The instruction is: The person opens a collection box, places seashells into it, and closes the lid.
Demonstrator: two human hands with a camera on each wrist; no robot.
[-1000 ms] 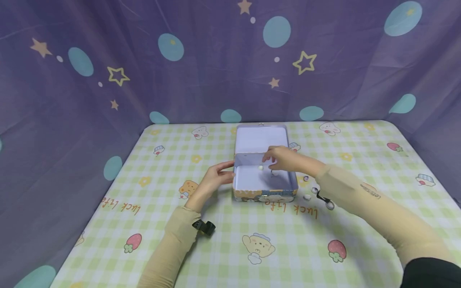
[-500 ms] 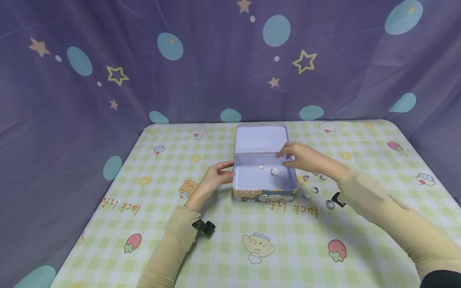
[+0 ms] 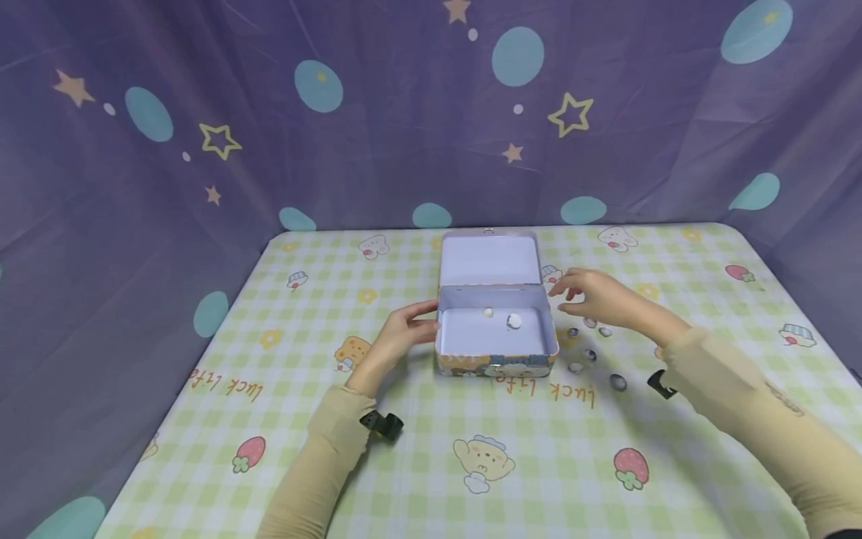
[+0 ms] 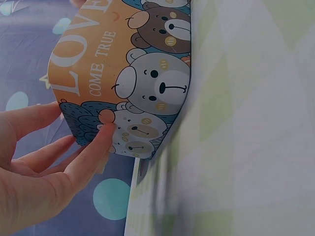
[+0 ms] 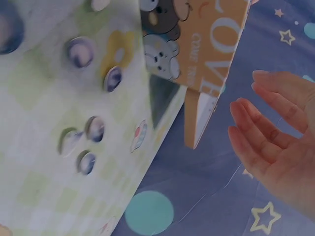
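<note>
A rectangular tin box [image 3: 494, 366] printed with bears stands on the table, its lid [image 3: 489, 259] tipped back. Inside lie two pale seashells, a larger one [image 3: 514, 321] and a smaller one [image 3: 488, 312]. My left hand [image 3: 397, 337] touches the tin's left wall with extended fingers; the left wrist view shows the fingertips [image 4: 107, 132] on the bear print. Off the tin's right side, my right hand [image 3: 595, 296] hovers with loosely bent fingers, holding nothing. In the right wrist view the same hand [image 5: 280, 137] is apart from the tin [image 5: 197, 44].
Several purple-and-white seashells, among them a larger one [image 3: 617, 382], are scattered on the table right of the tin, below my right hand. A green checked cloth [image 3: 377, 479] covers the table. Behind it hangs a purple curtain [image 3: 404, 165] with stars.
My right hand has moved out of the tin to the right. The larger pale shell now lies free inside, and more shells on the cloth are uncovered. The left hand has stayed put.
</note>
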